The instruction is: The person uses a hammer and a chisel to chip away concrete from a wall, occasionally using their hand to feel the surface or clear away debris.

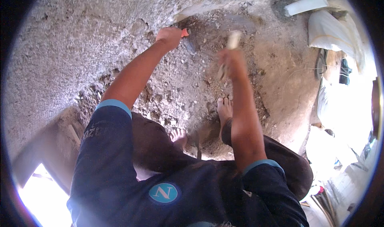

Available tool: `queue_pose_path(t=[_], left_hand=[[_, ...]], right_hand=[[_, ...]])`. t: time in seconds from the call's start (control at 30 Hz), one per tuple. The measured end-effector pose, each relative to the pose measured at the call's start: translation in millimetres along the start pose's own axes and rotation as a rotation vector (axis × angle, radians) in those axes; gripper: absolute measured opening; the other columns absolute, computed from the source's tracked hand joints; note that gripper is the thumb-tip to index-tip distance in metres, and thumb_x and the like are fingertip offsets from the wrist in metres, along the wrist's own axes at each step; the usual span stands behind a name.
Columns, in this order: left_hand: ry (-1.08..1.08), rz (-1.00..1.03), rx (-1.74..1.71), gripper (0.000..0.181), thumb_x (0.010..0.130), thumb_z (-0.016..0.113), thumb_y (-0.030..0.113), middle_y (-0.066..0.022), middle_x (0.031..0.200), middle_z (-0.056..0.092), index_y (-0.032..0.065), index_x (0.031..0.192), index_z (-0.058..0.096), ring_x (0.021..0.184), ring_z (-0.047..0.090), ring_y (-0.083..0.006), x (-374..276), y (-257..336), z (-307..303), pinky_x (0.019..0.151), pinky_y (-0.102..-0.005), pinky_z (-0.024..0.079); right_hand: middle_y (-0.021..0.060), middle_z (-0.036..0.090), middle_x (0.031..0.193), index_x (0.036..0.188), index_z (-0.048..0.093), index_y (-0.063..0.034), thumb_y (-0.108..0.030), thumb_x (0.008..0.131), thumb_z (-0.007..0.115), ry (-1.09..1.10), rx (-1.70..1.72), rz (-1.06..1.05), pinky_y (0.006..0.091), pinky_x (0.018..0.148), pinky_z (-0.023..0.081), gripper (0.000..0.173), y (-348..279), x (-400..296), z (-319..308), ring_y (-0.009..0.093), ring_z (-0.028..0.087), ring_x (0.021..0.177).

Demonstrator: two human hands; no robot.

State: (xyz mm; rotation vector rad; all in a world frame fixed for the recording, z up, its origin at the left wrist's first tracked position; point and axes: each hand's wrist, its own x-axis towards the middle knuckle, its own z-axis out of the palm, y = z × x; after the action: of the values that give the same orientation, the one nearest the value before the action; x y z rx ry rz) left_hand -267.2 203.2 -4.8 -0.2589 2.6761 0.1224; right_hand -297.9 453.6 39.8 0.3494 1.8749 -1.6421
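My left hand is closed around an object whose orange end sticks out on its right side, low against the rough wall. The rest of that object is hidden in the fist. To the right, my right hand grips a hand tool, blurred by motion. Its pale, blocky end shows beyond the fist; it looks like a hammer, though the blur hides its exact form. Beneath both hands lies broken rubble. My bare feet rest on the debris nearer my body.
A rough plaster or stone wall rises on the left. At the upper right lie a white tube, a white woven sack and a flip-flop. A thin string crosses the ground. Long strips lie at the lower right.
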Motion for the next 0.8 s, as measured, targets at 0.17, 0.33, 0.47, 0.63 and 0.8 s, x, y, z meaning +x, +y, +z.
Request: queue_pose_path(t=[0.17,0.33,0.47,0.63,0.8], left_hand=[[-0.009,-0.021,0.024,0.021,0.085,0.055,0.014,-0.015,0.104,0.068,0.0039,0.098,0.069,0.095,0.066,-0.0305,6.7,13.9,-3.4,0.078,-0.0403,0.054],[-0.002,-0.048,-0.02,0.023,0.086,0.055,0.015,-0.0163,0.104,0.067,0.0039,0.101,0.069,0.096,0.066,-0.0302,2.6,-14.8,7.6,0.078,-0.0404,0.054],[-0.062,-0.019,0.041,0.023,0.087,0.054,0.015,-0.0165,0.106,0.067,0.0031,0.102,0.068,0.096,0.066,-0.0309,1.2,-2.7,2.7,0.079,-0.0403,0.054],[0.011,0.013,-0.064,0.023,0.084,0.055,0.011,-0.0163,0.107,0.066,0.0022,0.101,0.068,0.097,0.066,-0.0307,4.4,9.2,-3.6,0.082,-0.0404,0.054],[-0.04,0.064,0.04,0.024,0.082,0.056,0.009,-0.0163,0.105,0.067,0.0023,0.103,0.068,0.098,0.066,-0.031,4.4,-30.2,15.6,0.082,-0.0402,0.054]], right_hand=[[0.0082,0.057,0.065,0.081,0.06,0.004,-0.008,0.079,0.059,0.517,0.153,-0.334,0.0342,0.051,0.045,0.013,36.5,55.1,-9.0,0.019,0.058,0.057],[0.0082,0.058,0.063,0.085,0.062,0.0076,-0.006,0.075,0.063,-0.243,-0.49,0.012,0.0364,0.052,0.046,0.018,54.8,11.5,42.9,0.02,0.058,0.056],[0.008,0.057,0.063,0.08,0.061,0.0019,-0.006,0.075,0.064,0.132,0.025,-0.044,0.0364,0.05,0.045,0.01,4.6,30.4,-11.8,0.021,0.058,0.056],[0.01,0.059,0.07,0.079,0.058,-0.0005,-0.004,0.078,0.06,0.646,-0.042,-0.462,0.036,0.048,0.045,0.004,80.8,59.0,12.1,0.02,0.058,0.06],[0.0097,0.06,0.06,0.075,0.06,0.0047,-0.009,0.074,0.063,-0.267,-0.733,-0.087,0.0339,0.048,0.045,0.014,46.0,4.1,36.2,0.019,0.058,0.053]])
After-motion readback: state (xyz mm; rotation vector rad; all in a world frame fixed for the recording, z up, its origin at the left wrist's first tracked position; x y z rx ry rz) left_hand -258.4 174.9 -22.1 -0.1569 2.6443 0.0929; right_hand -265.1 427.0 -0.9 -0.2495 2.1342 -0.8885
